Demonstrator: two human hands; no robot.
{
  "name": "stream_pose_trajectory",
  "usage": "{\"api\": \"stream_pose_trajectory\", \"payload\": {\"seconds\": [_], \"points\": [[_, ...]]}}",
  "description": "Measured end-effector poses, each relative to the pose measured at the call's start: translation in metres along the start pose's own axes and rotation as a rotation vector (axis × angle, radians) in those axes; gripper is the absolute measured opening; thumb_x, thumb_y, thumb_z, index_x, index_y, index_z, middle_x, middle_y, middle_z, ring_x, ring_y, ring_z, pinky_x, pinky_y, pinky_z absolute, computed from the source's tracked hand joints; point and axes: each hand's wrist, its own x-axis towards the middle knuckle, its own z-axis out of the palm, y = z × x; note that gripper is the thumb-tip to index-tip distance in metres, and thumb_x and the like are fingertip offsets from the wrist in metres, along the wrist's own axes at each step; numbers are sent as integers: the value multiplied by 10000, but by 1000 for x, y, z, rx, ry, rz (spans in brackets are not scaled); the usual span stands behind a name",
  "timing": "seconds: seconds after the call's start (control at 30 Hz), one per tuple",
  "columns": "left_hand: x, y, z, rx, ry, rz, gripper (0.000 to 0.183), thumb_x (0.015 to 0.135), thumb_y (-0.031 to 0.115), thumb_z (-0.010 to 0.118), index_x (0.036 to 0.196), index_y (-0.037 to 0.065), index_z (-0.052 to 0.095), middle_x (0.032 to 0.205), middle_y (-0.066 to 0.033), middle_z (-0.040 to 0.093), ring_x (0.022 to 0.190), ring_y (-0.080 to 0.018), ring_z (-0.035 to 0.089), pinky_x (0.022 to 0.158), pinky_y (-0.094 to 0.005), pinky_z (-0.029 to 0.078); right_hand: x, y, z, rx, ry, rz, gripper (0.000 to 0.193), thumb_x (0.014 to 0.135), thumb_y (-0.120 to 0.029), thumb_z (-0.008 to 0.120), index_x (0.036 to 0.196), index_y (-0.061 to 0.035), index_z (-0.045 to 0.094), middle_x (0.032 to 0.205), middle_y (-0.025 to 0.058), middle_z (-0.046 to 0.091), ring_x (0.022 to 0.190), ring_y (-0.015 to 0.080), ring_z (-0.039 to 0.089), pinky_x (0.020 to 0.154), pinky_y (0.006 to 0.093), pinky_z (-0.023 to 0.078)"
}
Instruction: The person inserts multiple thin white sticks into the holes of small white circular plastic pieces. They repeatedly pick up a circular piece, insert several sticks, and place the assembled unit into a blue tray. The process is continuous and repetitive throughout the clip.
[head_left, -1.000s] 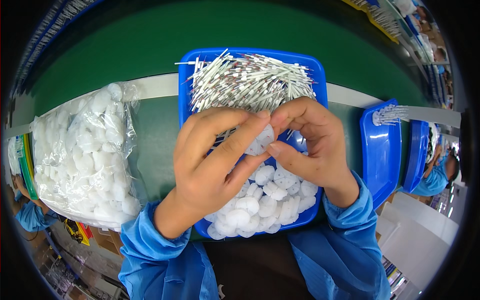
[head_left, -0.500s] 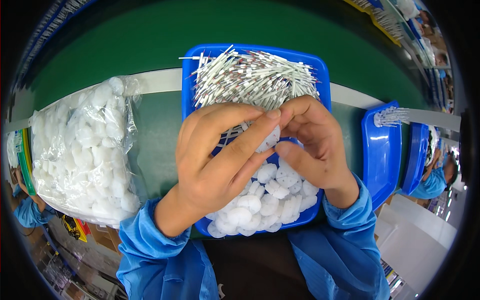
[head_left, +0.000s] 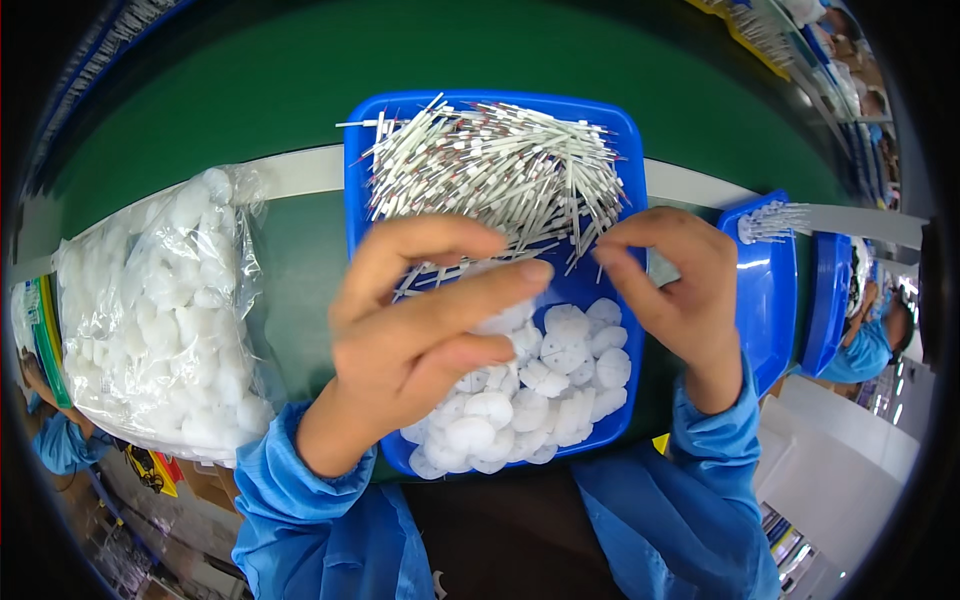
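Note:
My left hand (head_left: 410, 320) is over the middle of a blue tray (head_left: 357, 200), its fingers bent and blurred by motion. A white translucent disc (head_left: 507, 318), also blurred, shows between its fingers. To the right, my right hand (head_left: 685, 280) has thumb and index finger pinched together at the tray's right edge. Something thin shows at the fingertips, too small to name. The far half of the tray holds a heap of thin white-and-grey sticks (head_left: 490, 165) with small reddish parts. In the near half lie several white discs (head_left: 490, 410), some stacked.
A clear plastic bag (head_left: 160, 310) full of white discs lies left on the green table (head_left: 300, 290). At right stands another blue tray (head_left: 760, 320) with a bundle of white pieces (head_left: 772, 222). Blue-sleeved co-workers (head_left: 862, 352) are at both sides.
My hands have moved apart, the right one to the right and the left one slightly left. The white disc that was between both hands is now by my left hand alone. The view has shifted slightly.

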Motion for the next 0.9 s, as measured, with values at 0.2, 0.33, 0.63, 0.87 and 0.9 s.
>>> {"api": "stream_pose_trajectory", "payload": {"seconds": [0.2, 0.33, 0.63, 0.87, 0.9], "points": [[-3, 6, 4, -278, 212, -355, 276, 1104, 152, 627, 1229, -44, 775, 1267, -187, 700, 1117, -236, 692, 945, -329, 562, -1, -3, 1, -567, -278, -430, 212, 754, -145, 735, 964, -116, 741, 984, 15, 721, 914, 208, 700, 794, 355, 563], [-2, 3, -1, -307, 166, -398, 281, 1118, 137, 582, 1238, -43, 763, 1268, -173, 699, 1120, -224, 682, 957, -328, 545, 10, 2, 7, -607, -389, -446, 301, 760, -86, 751, 1060, -108, 755, 974, 13, 706, 867, 237, 691, 819, 374, 578], [-2, -1, 3, -328, 107, -390, 574, 953, -151, 512, 1491, -5, 653, 1338, -115, 517, 1086, -155, 620, 861, -241, 555, 5, 6, 17, 675, 200, -36, 215, 961, 88, 668, 1161, 10, 655, 1078, 112, 636, 893, 139, 686, 775, 295, 588], [-4, -2, 2, -324, 83, -431, 598, 947, -166, 515, 1509, 2, 631, 1304, -120, 542, 1125, -163, 628, 924, -267, 569, 20, -4, 50, 1106, 132, 13, 194, 944, 134, 639, 1105, 26, 645, 1086, 105, 631, 979, 173, 708, 890, 340, 655], [-3, -2, 3, -350, 111, -441, 557, 958, -166, 540, 1486, -11, 632, 1283, -114, 561, 1167, -187, 668, 955, -285, 579, 19, -3, 50, 1064, 100, 21, 206, 943, 131, 652, 1120, 24, 655, 1099, 104, 634, 982, 167, 707, 885, 331, 648]]}}
